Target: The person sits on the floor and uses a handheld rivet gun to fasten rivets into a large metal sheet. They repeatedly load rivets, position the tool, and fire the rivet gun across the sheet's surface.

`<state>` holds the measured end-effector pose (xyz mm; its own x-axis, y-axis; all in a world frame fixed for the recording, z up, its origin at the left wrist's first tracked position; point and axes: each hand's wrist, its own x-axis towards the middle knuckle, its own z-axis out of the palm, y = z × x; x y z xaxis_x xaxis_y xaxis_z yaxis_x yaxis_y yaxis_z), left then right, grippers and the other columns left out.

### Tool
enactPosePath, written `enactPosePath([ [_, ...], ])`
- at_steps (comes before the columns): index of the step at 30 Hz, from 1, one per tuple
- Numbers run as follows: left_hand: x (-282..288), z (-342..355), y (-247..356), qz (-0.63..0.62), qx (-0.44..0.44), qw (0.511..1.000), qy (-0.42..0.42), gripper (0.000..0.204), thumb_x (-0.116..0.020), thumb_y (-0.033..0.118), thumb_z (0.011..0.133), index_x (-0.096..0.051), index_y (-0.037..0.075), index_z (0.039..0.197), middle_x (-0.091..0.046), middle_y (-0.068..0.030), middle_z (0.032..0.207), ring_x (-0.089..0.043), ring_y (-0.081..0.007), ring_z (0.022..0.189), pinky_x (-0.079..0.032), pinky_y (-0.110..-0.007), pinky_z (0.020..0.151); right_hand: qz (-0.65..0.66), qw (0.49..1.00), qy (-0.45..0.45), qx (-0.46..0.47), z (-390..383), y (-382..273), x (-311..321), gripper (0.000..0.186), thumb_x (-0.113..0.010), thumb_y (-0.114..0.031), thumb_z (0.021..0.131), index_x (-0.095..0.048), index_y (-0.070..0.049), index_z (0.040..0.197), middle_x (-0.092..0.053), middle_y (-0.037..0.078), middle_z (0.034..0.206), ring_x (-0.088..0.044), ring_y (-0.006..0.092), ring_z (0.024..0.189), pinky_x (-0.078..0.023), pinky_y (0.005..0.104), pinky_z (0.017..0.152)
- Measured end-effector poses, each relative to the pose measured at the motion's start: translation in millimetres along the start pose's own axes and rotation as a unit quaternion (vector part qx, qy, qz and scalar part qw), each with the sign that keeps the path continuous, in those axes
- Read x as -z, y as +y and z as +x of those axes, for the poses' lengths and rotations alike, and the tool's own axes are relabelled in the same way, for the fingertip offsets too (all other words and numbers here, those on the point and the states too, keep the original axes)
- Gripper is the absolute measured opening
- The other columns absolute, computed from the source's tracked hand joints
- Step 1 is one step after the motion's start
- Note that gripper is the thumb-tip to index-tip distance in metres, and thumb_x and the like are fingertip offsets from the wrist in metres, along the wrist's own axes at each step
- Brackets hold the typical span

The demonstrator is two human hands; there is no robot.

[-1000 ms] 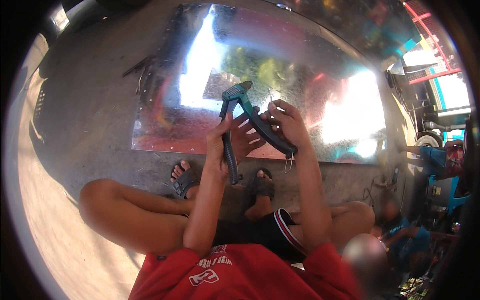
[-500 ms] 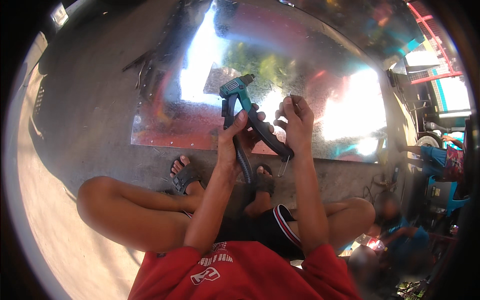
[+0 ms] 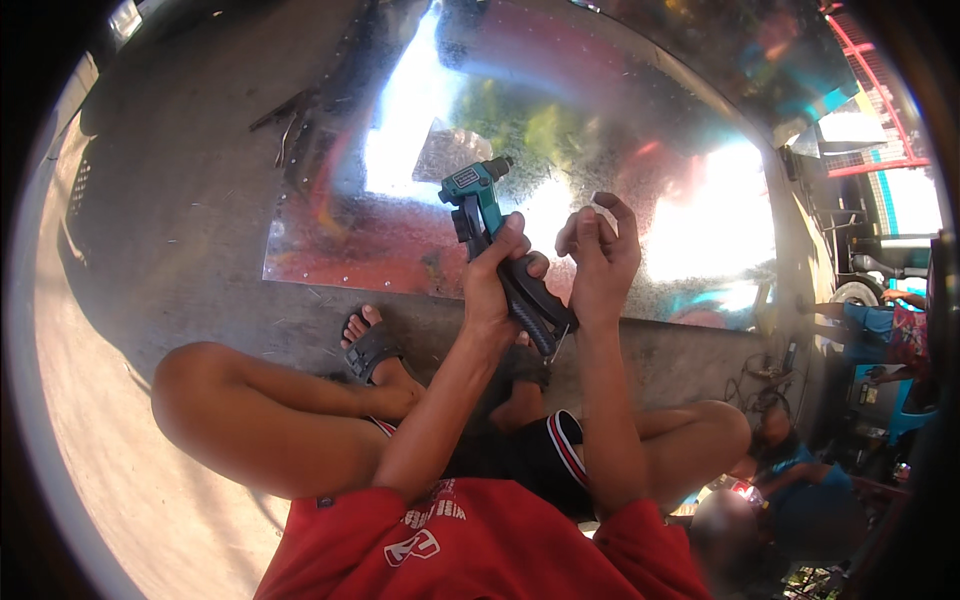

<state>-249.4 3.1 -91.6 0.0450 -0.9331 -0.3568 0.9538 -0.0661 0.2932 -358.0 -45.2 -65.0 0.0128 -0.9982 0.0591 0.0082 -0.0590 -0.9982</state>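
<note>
My left hand (image 3: 495, 275) is wrapped round the handles of a hand riveter (image 3: 470, 182) with a teal head and black grips. Its handles are close together, and its nose points up and to the right. A wire catch hangs at the lower end of the grips, beside my right wrist. To the right of the tool, my right hand (image 3: 603, 262) is raised with its fingers curled toward the thumb. A tiny bright spot shows at its fingertips, too small to make out. Both hands are above a shiny metal sheet (image 3: 370, 262).
Rivets line the sheet's left edge. A dark strip-like piece (image 3: 277, 112) lies on the concrete floor (image 3: 180, 240) at the left. My sandalled foot (image 3: 370, 350) is close to the sheet's near edge. People (image 3: 800, 470) and cables (image 3: 765, 375) are off to the right.
The riveter's handles have been squeezed together in my left hand, which has shifted slightly right. A thin silvery pin seen earlier at my right fingertips no longer shows clearly; those fingers have curled differently.
</note>
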Motion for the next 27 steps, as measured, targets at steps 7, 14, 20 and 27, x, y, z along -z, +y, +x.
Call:
enactPosePath([
  [7, 38, 12, -10, -0.268, 0.143, 0.932, -0.196, 0.034, -0.069, 0.033, 0.090, -0.046, 0.013, 0.106, -0.049, 0.0044, 0.079, -0.053, -0.0141, 0.068, -0.043, -0.034, 0.075, 0.112, 0.994, 0.008, -0.002, 16, -5, 1, 0.033, -0.056, -0.010, 0.099, -0.049, 0.000, 0.129, -0.066, 0.010, 0.082, -0.065, 0.0156, 0.074, -0.050, 0.0270, 0.067],
  [14, 44, 18, -23, -0.265, 0.178, 0.867, -0.382, 0.041, -0.071, 0.029, 0.086, -0.042, 0.012, 0.109, -0.050, 0.0042, 0.082, -0.054, -0.0152, 0.072, -0.039, -0.034, 0.077, 0.016, 0.995, -0.029, 0.092, 46, -32, -9, 0.024, -0.062, -0.009, 0.096, -0.058, 0.004, 0.116, -0.071, 0.016, 0.095, -0.070, 0.0228, 0.092, -0.057, 0.0312, 0.080],
  [20, 44, 15, -20, -0.254, 0.185, 0.872, -0.374, 0.041, -0.071, 0.026, 0.084, -0.042, 0.012, 0.108, -0.049, 0.0034, 0.082, -0.053, -0.0169, 0.074, -0.037, -0.033, 0.075, 0.052, 0.995, -0.035, 0.083, 45, -20, -22, 0.024, -0.062, -0.007, 0.096, -0.057, 0.005, 0.116, -0.071, 0.017, 0.093, -0.071, 0.0215, 0.087, -0.060, 0.0337, 0.082],
  [27, 31, 7, -14, -0.251, 0.188, 0.880, -0.357, 0.049, -0.071, 0.022, 0.080, -0.043, 0.009, 0.118, -0.049, -0.0017, 0.090, -0.054, -0.0195, 0.084, -0.041, -0.038, 0.078, -0.030, 0.991, -0.016, 0.127, 40, -25, -21, 0.025, -0.061, -0.010, 0.097, -0.058, 0.005, 0.117, -0.071, 0.016, 0.094, -0.071, 0.0208, 0.083, -0.060, 0.0342, 0.081],
])
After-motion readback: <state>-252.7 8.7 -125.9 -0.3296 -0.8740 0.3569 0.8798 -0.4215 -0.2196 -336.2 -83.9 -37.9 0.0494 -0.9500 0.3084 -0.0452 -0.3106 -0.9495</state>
